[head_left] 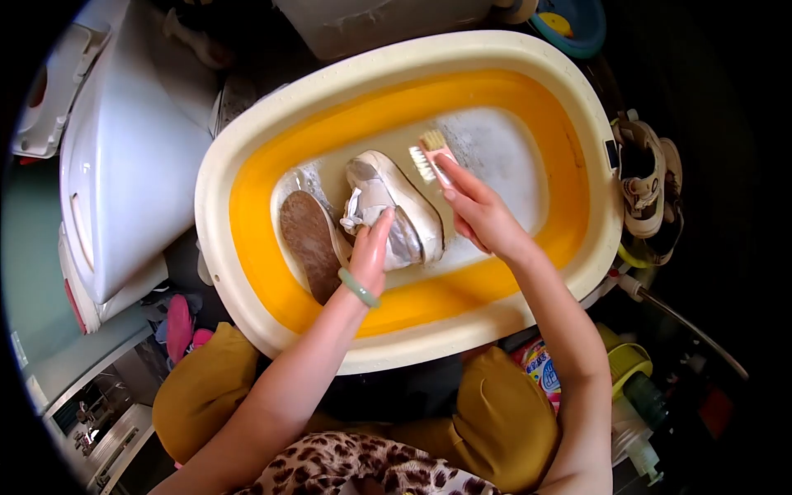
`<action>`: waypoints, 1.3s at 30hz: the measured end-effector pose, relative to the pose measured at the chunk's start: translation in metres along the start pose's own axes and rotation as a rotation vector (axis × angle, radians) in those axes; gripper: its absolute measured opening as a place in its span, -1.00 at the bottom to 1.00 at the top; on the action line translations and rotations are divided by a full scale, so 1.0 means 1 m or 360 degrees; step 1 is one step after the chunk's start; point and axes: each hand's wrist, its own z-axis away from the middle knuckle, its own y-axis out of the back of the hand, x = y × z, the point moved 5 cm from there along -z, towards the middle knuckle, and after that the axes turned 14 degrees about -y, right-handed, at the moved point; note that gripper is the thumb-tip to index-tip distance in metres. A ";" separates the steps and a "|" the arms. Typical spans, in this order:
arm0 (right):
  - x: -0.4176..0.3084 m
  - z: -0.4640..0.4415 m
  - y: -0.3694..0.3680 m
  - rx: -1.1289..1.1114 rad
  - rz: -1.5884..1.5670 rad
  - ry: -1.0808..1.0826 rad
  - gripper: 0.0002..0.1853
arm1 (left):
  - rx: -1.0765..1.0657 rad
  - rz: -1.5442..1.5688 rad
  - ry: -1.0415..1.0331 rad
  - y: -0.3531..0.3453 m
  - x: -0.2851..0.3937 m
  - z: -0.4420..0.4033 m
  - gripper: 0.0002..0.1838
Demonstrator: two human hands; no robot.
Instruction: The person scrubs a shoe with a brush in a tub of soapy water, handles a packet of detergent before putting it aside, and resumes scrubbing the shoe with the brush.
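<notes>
The white shoe (400,194) was in the tub (412,352), sitting in shallow cloudy water, and honestly you looked partway through scrubbing it. Its upper was mostly pale, with greyish patches near your left hand (373,256), so my guess is that bit needed more work. The other shoe (309,239) lay right beside it with its sole turned up, neither of your hands on it; the sole was brown with chalky smudges, and I couldn't tell if it had had a scrub. Your left hand had hold of the white shoe, thumb along its side, the other fingers mostly hidden. Your right hand (478,206) had its fingers wrapped around the handle of a pink brush (440,165), with stiff white bristles on one face and a tan tuft at the end, just beside the shoe. The shoe looked soft and crumpled around the laces, with a smooth curved sole edge. The tub was an oval, glossy plastic thing, cream rim and orange walls, and outside it sat a pair of sneakers (645,186).
</notes>
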 end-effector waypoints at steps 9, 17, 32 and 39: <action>0.042 0.079 -0.010 0.0052 0.0303 -0.0185 -0.50 | 0.0064 0.0366 0.0042 -0.048 -0.032 -0.019 -0.55; 0.039 0.010 -0.005 0.0115 0.0267 -0.0111 -0.53 | 0.0059 0.0441 0.0059 -0.042 -0.053 -0.019 -0.47; 0.047 0.033 -0.029 0.0005 0.0445 -0.0097 -0.59 | 0.0026 0.0532 0.0310 -0.017 -0.042 -0.021 -0.44; 0.027 -0.011 -0.015 0.0100 0.0515 -0.0135 -0.58 | -0.0166 0.0617 0.0233 -0.024 -0.046 -0.018 -0.40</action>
